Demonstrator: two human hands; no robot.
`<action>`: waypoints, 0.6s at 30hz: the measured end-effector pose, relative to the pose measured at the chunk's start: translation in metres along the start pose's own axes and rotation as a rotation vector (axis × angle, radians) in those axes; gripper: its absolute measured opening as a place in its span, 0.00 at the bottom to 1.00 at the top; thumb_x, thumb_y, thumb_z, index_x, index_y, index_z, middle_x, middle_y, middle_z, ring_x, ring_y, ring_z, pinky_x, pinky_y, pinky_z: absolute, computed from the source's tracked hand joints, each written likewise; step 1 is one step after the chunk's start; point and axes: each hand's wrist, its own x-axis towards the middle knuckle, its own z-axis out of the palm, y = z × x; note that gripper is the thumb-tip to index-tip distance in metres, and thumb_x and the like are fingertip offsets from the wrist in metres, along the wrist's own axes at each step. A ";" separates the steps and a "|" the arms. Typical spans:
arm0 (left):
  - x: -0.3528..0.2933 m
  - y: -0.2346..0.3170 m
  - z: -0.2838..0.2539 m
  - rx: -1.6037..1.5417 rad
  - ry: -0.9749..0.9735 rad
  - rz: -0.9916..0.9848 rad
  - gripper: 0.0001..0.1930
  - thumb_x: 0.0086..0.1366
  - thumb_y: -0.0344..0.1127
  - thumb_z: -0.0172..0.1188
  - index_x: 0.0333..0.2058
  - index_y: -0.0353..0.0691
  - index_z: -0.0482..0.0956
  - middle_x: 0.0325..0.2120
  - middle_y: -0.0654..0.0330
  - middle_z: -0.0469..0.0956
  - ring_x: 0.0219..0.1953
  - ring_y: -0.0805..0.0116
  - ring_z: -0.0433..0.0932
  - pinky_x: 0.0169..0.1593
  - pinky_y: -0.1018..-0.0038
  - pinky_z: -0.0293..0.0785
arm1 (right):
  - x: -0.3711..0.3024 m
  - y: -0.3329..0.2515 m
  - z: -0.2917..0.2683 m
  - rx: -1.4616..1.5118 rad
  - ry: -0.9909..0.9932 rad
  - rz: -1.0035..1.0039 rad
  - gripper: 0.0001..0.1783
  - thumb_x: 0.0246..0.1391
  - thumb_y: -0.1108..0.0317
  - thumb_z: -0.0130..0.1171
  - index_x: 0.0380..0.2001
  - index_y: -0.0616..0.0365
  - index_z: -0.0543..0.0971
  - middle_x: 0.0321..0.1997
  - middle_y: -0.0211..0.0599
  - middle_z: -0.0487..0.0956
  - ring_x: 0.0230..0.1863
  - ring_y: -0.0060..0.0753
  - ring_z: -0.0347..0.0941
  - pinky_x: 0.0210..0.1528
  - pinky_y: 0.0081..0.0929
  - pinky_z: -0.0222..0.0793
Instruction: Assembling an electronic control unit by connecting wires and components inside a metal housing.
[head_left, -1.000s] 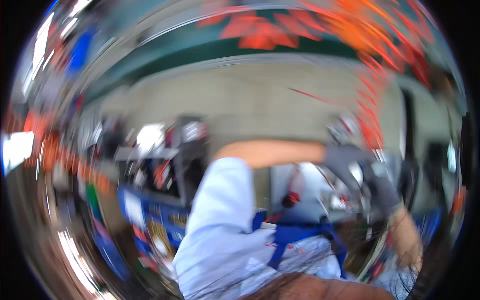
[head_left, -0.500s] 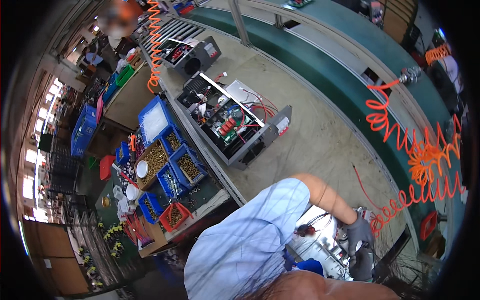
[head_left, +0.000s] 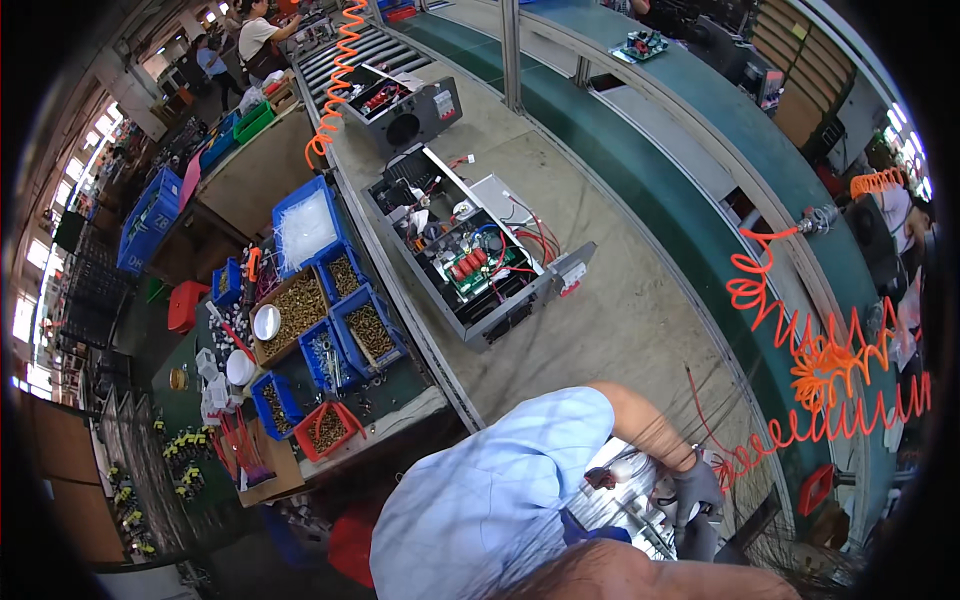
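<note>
Silvery metal unit (head_left: 625, 500) lies low in view, partly behind the light-blue sleeve (head_left: 500, 470) — at its right side the gray-gloved left hand (head_left: 697, 490) and right hand (head_left: 697, 538) sit close together, grip impossible to tell — farther up the bench (head_left: 620, 310) stands an open chassis (head_left: 470, 262), a green belt (head_left: 645, 190) beyond

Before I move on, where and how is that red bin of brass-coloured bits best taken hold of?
I'd take the red bin by opposite rims, coming from above and the picture's lower right, the side away from the blue bins. Its raised walls should give a grip something to hold, and its open top, with loose brass-coloured bits inside, suggests keeping it level.
</note>
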 end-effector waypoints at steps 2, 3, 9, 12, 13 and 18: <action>-0.009 0.011 -0.008 0.027 0.003 -0.075 0.45 0.40 0.67 0.70 0.51 0.39 0.74 0.46 0.47 0.78 0.48 0.51 0.78 0.51 0.60 0.73 | 0.004 -0.002 0.000 0.063 -0.001 0.050 0.14 0.53 0.70 0.50 0.43 0.64 0.72 0.31 0.46 0.74 0.30 0.37 0.71 0.28 0.26 0.65; -0.016 0.021 -0.016 0.046 0.013 -0.117 0.44 0.41 0.66 0.70 0.51 0.39 0.74 0.46 0.47 0.78 0.47 0.51 0.78 0.50 0.60 0.73 | 0.008 -0.005 -0.002 0.090 0.001 0.068 0.14 0.53 0.70 0.50 0.43 0.64 0.71 0.31 0.46 0.74 0.30 0.36 0.70 0.28 0.25 0.65; -0.001 0.004 0.003 0.110 0.031 -0.066 0.40 0.42 0.62 0.71 0.49 0.42 0.75 0.44 0.49 0.79 0.46 0.51 0.78 0.48 0.59 0.73 | 0.017 -0.011 0.003 0.300 -0.012 0.170 0.14 0.53 0.71 0.49 0.43 0.65 0.71 0.31 0.45 0.74 0.29 0.34 0.70 0.27 0.23 0.64; -0.012 0.018 -0.006 0.040 0.049 -0.133 0.38 0.42 0.60 0.72 0.48 0.42 0.75 0.43 0.50 0.79 0.45 0.52 0.78 0.47 0.60 0.74 | 0.024 -0.012 0.001 0.389 -0.019 0.215 0.14 0.53 0.71 0.49 0.43 0.65 0.71 0.31 0.44 0.74 0.28 0.33 0.70 0.26 0.21 0.64; -0.013 0.020 -0.007 0.041 0.062 -0.162 0.38 0.42 0.60 0.72 0.48 0.42 0.76 0.43 0.50 0.79 0.45 0.53 0.79 0.47 0.60 0.74 | 0.028 -0.014 -0.001 0.414 -0.024 0.228 0.14 0.54 0.71 0.49 0.44 0.65 0.71 0.31 0.44 0.74 0.28 0.32 0.70 0.26 0.21 0.64; -0.011 0.025 0.002 0.171 0.110 -0.124 0.29 0.46 0.54 0.69 0.43 0.42 0.79 0.39 0.49 0.81 0.42 0.53 0.80 0.43 0.59 0.74 | 0.032 -0.016 -0.001 0.548 -0.016 0.282 0.15 0.54 0.71 0.48 0.44 0.65 0.71 0.31 0.43 0.74 0.27 0.30 0.69 0.24 0.19 0.63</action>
